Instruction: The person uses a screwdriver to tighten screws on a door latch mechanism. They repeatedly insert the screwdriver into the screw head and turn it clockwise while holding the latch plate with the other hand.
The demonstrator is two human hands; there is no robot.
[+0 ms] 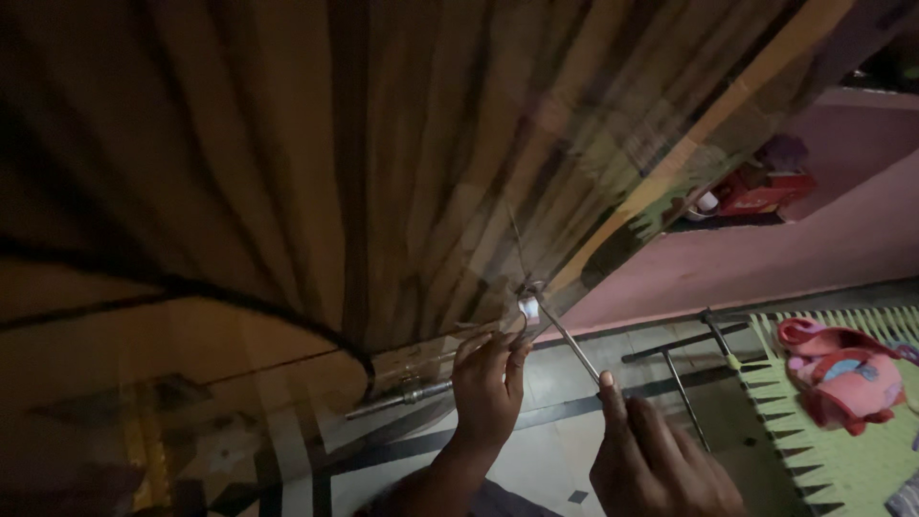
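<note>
**Both hands raised, fingers pinched**

The left hand reaches up from a bare forearm, wrist straight, fingers curled together at the tips in a pinch. The right hand sits lower and nearer, back toward the camera, fingers folded, thumb extended upward along its grip.

The room was dim. A large striped curtain in brown and yellow filled most of the view. Behind it stood a pink wall. The floor had pale tiles with dark lines. A green mat with a zigzag border lay at the right, and a pink bag rested on it.
</note>
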